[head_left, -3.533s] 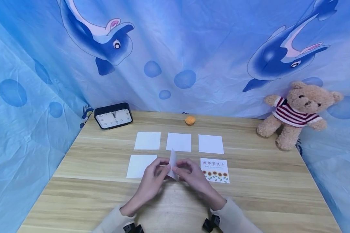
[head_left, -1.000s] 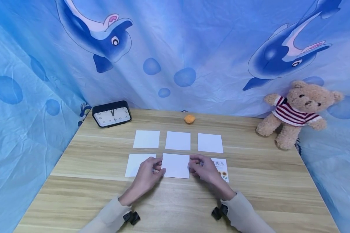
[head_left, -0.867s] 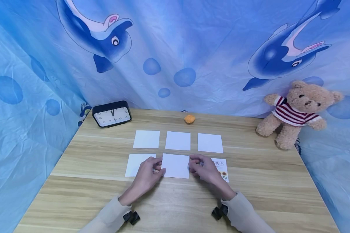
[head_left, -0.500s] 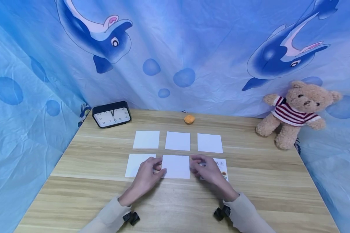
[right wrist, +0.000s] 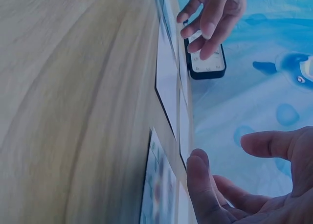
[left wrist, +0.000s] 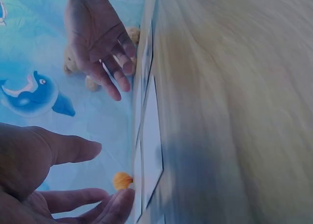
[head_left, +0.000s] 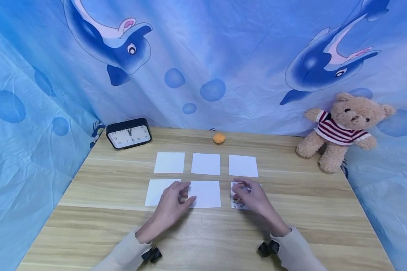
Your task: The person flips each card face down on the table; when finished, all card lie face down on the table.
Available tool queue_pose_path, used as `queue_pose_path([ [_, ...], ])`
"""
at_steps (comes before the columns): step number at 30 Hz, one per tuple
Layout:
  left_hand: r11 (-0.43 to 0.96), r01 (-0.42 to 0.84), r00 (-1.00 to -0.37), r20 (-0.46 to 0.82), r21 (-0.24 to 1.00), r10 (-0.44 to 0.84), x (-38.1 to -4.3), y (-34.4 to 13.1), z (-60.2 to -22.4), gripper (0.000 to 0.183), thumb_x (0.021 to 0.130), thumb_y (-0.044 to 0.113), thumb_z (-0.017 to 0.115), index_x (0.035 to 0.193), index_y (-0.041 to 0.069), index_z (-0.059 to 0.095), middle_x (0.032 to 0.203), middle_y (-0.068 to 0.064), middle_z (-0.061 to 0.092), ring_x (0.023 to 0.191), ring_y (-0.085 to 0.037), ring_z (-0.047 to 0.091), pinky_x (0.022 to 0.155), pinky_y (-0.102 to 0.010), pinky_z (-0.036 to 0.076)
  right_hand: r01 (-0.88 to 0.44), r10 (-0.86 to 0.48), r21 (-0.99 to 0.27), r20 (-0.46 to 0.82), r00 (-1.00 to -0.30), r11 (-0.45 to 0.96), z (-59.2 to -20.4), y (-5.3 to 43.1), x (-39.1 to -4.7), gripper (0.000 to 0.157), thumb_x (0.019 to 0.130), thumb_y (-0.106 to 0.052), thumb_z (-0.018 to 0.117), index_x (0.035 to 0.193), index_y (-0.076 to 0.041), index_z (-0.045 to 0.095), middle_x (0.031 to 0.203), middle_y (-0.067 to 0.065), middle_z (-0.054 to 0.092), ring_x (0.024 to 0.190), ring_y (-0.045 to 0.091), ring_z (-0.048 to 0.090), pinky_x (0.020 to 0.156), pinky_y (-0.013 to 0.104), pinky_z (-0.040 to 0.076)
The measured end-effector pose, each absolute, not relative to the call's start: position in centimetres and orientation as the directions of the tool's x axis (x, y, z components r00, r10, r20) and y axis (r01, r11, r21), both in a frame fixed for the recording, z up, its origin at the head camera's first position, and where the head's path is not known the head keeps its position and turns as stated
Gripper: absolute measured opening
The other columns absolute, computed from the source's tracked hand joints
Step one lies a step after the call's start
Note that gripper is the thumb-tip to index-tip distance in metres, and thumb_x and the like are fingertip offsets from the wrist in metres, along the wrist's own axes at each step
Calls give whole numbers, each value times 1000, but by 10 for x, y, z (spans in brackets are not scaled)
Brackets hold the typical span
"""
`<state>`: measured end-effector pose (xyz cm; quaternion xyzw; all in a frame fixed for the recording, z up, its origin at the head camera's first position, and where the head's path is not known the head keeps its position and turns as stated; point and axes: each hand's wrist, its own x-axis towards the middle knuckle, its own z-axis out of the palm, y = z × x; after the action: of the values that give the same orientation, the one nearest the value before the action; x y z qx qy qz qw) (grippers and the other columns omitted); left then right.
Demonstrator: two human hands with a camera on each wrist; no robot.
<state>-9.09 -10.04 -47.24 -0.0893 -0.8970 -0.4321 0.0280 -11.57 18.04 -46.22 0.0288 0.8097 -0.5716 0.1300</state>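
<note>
Several cards lie in two rows on the wooden table. In the front row, the middle white card (head_left: 205, 194) lies flat and blank side up. My left hand (head_left: 172, 202) hovers at its left edge, thumb and fingers apart, partly covering the left white card (head_left: 154, 192). My right hand (head_left: 254, 196) is over the printed sunflower card (head_left: 236, 203), hiding much of it. In the right wrist view, the thumb and fingers of that hand stand apart with nothing between them, above the printed card (right wrist: 159, 185).
The back row has three blank white cards, the left one (head_left: 169, 162), the middle one (head_left: 205, 163) and the right one (head_left: 243, 166). Behind them are a black clock (head_left: 129, 134), a small orange object (head_left: 219, 138) and a teddy bear (head_left: 342, 130) against a blue dolphin curtain (head_left: 244, 56).
The middle front card, earlier raised between both hands, now lies flat and released. My right hand has moved right from its edge to over the printed card; my left thumb has lifted off.
</note>
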Motion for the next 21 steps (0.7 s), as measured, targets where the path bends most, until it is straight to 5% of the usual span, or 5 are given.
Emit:
queue_pose_path([
  [7,506,195,-975,111,840,191,-90,-84,-467,43,89,8,81,129,-1,68,115,-19,70,96,-30,74,80,-35,66,182,-74,-921,-220,-973,345,-458,202,-111,47,101,-15,65,143,3,56,121,22,67,96,23,75,81,33,66],
  [15,458,201,-950,57,866,308,-96,-62,-469,44,95,16,76,134,-1,65,122,-21,71,101,-28,75,85,-37,66,191,-51,-912,-224,-973,363,-460,227,-102,49,103,-15,64,147,1,52,128,24,64,108,31,71,88,35,66],
  [21,390,175,-930,22,904,368,-100,-47,-472,48,97,20,74,137,-2,62,128,-22,71,106,-31,75,90,-37,65,204,-6,-884,-228,-974,420,-461,241,-96,50,102,-17,65,147,0,52,133,24,65,116,30,68,90,25,62],
])
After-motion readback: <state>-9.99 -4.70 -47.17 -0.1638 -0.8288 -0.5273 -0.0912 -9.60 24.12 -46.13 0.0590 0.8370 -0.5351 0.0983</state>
